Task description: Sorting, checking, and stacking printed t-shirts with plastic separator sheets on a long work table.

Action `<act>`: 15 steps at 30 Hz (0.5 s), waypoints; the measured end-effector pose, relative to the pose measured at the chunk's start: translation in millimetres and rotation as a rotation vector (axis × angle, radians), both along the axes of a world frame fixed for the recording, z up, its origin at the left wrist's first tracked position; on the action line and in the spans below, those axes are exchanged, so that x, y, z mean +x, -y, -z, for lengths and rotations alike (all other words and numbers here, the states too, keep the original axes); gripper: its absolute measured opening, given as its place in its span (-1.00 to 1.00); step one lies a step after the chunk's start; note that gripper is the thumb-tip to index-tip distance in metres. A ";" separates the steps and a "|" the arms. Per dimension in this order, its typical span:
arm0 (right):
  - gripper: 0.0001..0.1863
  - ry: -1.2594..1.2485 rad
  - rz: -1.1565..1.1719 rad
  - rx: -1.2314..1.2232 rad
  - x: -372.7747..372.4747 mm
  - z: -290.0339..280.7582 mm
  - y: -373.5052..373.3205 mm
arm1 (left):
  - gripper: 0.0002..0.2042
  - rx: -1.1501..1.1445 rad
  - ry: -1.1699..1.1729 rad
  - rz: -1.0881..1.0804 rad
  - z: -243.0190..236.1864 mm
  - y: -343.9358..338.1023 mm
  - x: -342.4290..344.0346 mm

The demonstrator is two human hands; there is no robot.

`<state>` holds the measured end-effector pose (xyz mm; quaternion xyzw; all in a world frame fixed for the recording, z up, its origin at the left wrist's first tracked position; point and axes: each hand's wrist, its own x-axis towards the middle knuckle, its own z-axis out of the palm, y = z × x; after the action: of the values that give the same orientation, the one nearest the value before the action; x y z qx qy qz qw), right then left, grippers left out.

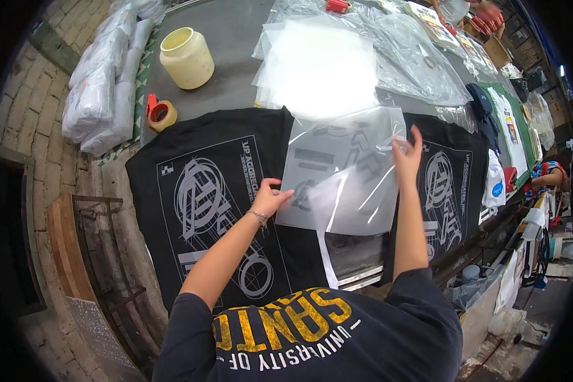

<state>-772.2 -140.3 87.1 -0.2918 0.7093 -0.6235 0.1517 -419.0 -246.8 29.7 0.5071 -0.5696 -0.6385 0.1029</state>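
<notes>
A clear plastic sheet (pixel 350 204) is spread between my hands, over dark printed cloth. My left hand (pixel 270 198) pinches its left edge; a bracelet circles that wrist. At the sheet's upper right edge, my right hand (pixel 407 156) grips it with thumb and fingers, one fingertip pointing up. Through the sheet, grey print and a white patch show. A black printed shirt (pixel 146 159) lies flat to the left, and another black printed shirt (pixel 477 149) lies to the right. Beyond the sheet rests a stack of translucent sheets (pixel 318 63), bright with glare.
On the grey table (pixel 235 70) stand a cream plastic jar (pixel 188 60) and a tape dispenser (pixel 162 116). Wrapped bundles (pixel 105 83) are piled at far left. Loose clear plastic (pixel 420 70) covers the back right. Other people (pixel 549 175) are at the right; a brick wall (pixel 32 121) runs left.
</notes>
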 end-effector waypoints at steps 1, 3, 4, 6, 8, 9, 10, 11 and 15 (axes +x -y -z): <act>-0.33 -0.013 -0.008 -0.023 -1.9 -25.8 20.8 | -0.61 0.090 -0.157 0.026 -12.1 7.9 -6.0; -0.41 -0.180 -0.097 -0.084 -31.1 -58.5 68.0 | -0.68 0.071 -0.476 0.022 -17.5 24.6 -21.9; -0.43 -0.190 -0.126 -0.087 -40.1 -82.0 85.9 | -0.70 -0.014 -0.525 0.043 -37.4 35.4 -33.2; -0.48 -0.274 -0.163 -0.190 -59.5 -126.4 123.1 | -0.70 -0.125 -0.636 -0.022 -75.4 60.6 -56.6; -0.53 -0.296 -0.210 -0.429 -65.1 -159.2 148.7 | -0.70 -0.348 -0.733 -0.101 -88.1 92.2 -67.3; -0.57 -0.249 -0.238 -0.565 -66.1 -166.9 157.3 | -0.69 -0.371 -0.697 -0.115 -94.8 107.6 -70.3; -0.57 -0.245 -0.242 -0.569 -74.6 -163.3 164.6 | -0.68 -0.399 -0.667 -0.125 -101.5 121.3 -72.7; -0.62 -0.250 -0.197 -0.495 -89.4 -157.6 173.3 | -0.68 -0.404 -0.662 -0.130 -106.0 132.7 -76.7; -0.70 -0.276 -0.096 -0.172 -135.9 -81.2 222.9 | -0.60 -0.326 -0.505 -0.182 -81.6 180.2 -99.1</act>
<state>-908.0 -363.2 168.3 -0.4202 0.6527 -0.6279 0.0567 -518.0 -427.1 111.4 0.3583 -0.5732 -0.6329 0.3775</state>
